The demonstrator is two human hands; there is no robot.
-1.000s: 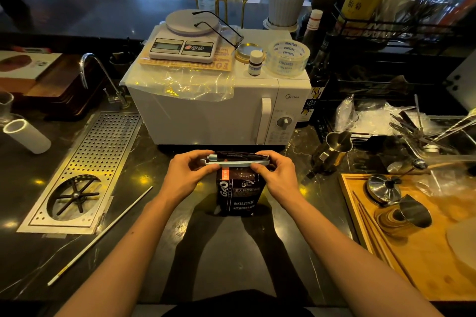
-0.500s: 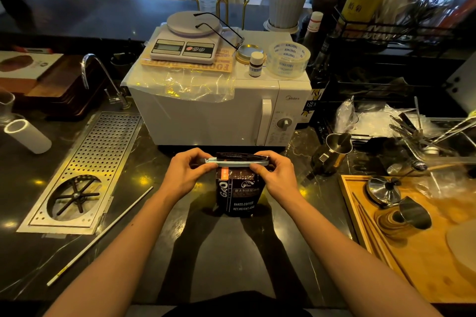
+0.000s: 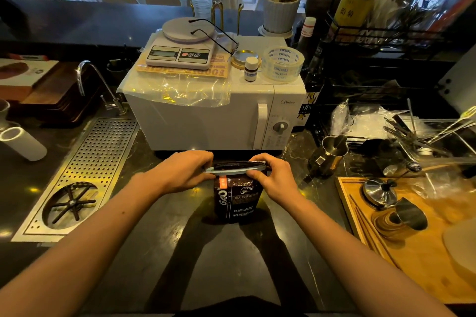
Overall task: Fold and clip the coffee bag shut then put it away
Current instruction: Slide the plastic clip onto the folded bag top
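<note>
A dark coffee bag point(image 3: 238, 201) with white lettering stands upright on the black counter, just in front of the microwave. A long pale bag clip point(image 3: 235, 169) lies across its folded top. My left hand point(image 3: 184, 171) pinches the clip's left end and my right hand point(image 3: 274, 177) pinches its right end, fingers over the bag's top edge. Whether the clip is fully snapped closed is hidden by my fingers.
A white microwave point(image 3: 206, 121) stands right behind the bag, with a scale point(image 3: 180, 54) and a tape roll point(image 3: 282, 63) on top. A steel drip tray point(image 3: 82, 175) lies at left, a metal pitcher point(image 3: 331, 156) and a wooden tray point(image 3: 412, 239) with tools at right.
Both hands stay on the clip's ends at the bag's top; the bag and clip have barely shifted.
</note>
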